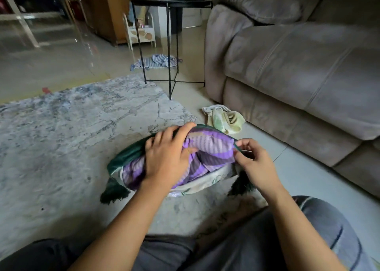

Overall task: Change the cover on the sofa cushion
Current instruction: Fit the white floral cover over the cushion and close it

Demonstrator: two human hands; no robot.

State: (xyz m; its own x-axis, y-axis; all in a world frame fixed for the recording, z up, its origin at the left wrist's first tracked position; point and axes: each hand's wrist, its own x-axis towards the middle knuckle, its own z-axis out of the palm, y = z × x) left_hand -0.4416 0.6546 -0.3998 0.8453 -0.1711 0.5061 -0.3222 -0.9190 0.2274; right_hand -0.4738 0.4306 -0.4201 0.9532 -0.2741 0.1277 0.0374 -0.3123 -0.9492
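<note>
Now left hand (166, 159) flat on cushion (209, 143); right hand (255, 164) pinches edge of cover (131, 153).

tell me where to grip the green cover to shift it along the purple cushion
Pinch the green cover at its open rim, coming from the near side beside a tassel. The mouth gapes toward the person with the purple cushion bulging out, leaving loose fabric there. The right hand pinches that rim.
</note>
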